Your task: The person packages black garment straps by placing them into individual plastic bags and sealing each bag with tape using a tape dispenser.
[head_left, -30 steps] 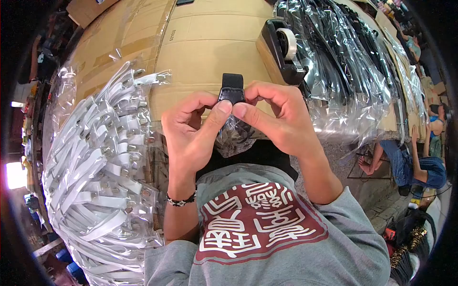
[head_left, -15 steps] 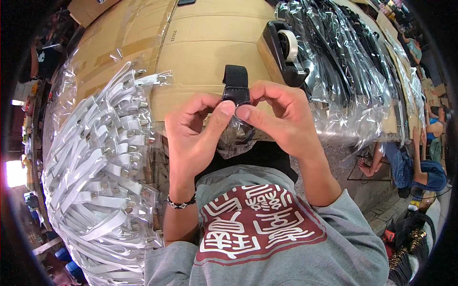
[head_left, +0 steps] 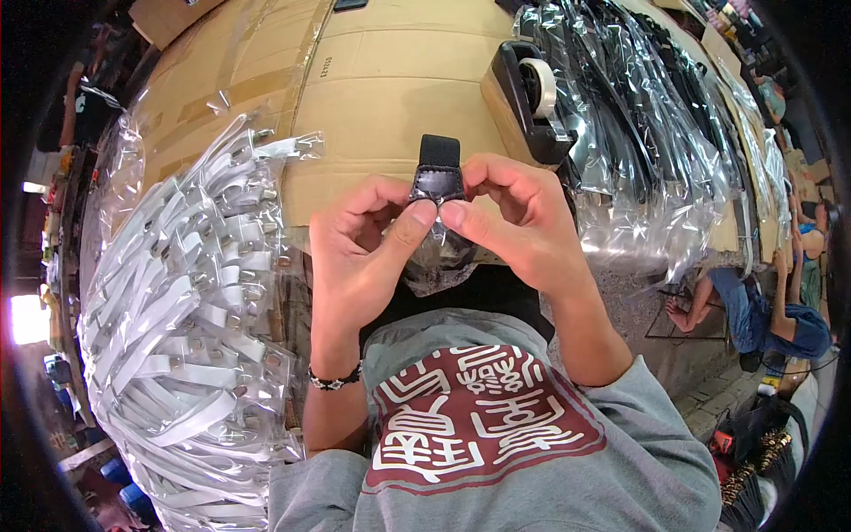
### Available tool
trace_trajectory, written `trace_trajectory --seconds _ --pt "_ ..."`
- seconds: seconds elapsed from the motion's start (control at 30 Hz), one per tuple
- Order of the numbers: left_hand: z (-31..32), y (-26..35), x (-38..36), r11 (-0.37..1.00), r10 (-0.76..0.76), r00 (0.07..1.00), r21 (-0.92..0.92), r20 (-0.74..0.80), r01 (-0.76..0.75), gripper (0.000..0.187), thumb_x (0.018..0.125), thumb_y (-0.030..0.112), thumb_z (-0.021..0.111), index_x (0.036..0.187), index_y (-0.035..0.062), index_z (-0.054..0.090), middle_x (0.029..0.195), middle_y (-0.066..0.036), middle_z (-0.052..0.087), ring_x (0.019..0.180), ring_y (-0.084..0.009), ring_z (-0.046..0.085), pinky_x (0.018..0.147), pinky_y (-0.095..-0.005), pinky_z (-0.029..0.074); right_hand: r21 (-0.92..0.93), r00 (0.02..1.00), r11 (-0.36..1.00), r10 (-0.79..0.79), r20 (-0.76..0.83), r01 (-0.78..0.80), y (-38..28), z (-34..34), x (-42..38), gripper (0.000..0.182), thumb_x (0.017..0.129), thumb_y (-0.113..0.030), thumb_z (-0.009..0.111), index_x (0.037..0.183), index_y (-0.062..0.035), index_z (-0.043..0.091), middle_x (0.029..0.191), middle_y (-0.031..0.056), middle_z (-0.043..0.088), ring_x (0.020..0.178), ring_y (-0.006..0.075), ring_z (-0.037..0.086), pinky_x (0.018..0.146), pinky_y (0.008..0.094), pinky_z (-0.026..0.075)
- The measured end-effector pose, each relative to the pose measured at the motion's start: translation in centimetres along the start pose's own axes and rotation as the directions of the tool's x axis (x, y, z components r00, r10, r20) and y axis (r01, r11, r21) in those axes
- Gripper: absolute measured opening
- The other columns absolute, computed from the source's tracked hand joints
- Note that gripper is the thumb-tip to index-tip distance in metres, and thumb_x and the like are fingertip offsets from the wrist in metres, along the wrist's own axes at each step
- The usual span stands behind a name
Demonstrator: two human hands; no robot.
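Observation:
A black elastic suspender strap with a stitched, leather-like end piece is pinched between my two hands, its looped end pointing away from me. My left hand grips the lower left of the end piece between thumb and fingers. From the other side, my right hand pinches the lower right, its thumb almost touching the left thumb. Clear plastic film hangs just below the thumbs, over my lap. What lies directly under the thumbs is hidden.
White straps with metal clips in clear bags are heaped at the left. Bagged black straps lie at the right, beside a tape dispenser. Cardboard covers the table. Another person sits at the far right.
Both hands and the strap have come slightly closer to my body. The looped end looks flatter, and the leather-like piece tilts more toward the camera. Both hands keep their pinch.

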State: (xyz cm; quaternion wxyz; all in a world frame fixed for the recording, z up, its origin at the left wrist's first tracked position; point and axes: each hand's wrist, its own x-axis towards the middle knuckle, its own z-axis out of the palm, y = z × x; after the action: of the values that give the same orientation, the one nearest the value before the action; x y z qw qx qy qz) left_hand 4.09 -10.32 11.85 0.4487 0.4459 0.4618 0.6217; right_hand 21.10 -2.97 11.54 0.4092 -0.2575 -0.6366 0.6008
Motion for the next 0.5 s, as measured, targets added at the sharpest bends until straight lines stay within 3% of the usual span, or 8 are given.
trace_trajectory --seconds 0.13,0.2,0.4,0.5 --pt "0.2 -0.3 -0.1 0.998 -0.011 1.0 -0.055 -0.003 0.011 0.01 0.093 0.004 0.071 0.099 -0.0037 0.068 0.089 0.0 0.067 0.082 -0.0055 0.058 0.071 -0.0213 0.046 -0.005 0.997 0.998 0.07 -0.014 -0.07 -0.8 0.1 -0.2 0.017 0.087 -0.013 0.073 0.088 0.0021 0.065 0.079 -0.0009 0.063 0.077 0.0058 0.055 0.069 0.0227 0.043" --pt "0.5 0.0 -0.2 0.999 -0.021 1.0 -0.033 -0.013 0.021 0.01 0.093 0.004 0.071 0.099 -0.0036 0.068 0.089 0.0 0.067 0.082 -0.0055 0.058 0.071 -0.0213 0.046 -0.099 0.996 0.992 0.07 -0.049 -0.074 -0.6 0.0 -0.3 0.017 0.087 -0.013 0.073 0.088 0.0024 0.065 0.078 -0.0008 0.062 0.076 0.0055 0.055 0.067 0.023 0.042" --pt "0.4 -0.2 -0.1 0.998 0.019 0.999 0.059 -0.05 -0.016 0.01 0.092 0.004 0.072 0.098 -0.0041 0.069 0.085 0.0 0.066 0.078 -0.0054 0.057 0.069 -0.0214 0.045 -0.1 0.989 0.986 0.127 -0.075 -0.134 -1.0 0.4 -0.4 0.016 0.088 -0.012 0.071 0.088 0.0031 0.065 0.076 0.0011 0.062 0.074 0.0064 0.053 0.066 0.0239 0.042" --pt "0.3 -0.1 -0.1 0.999 0.015 0.999 0.053 -0.052 -0.012 0.01 0.093 0.005 0.071 0.097 -0.0042 0.07 0.084 0.001 0.066 0.077 -0.0051 0.055 0.068 -0.0214 0.044 -0.084 0.998 0.996 -0.04 -0.051 0.036 0.5 0.4 -0.1 0.016 0.088 -0.012 0.072 0.089 0.0025 0.066 0.076 0.0013 0.062 0.074 0.0072 0.054 0.065 0.0249 0.042"
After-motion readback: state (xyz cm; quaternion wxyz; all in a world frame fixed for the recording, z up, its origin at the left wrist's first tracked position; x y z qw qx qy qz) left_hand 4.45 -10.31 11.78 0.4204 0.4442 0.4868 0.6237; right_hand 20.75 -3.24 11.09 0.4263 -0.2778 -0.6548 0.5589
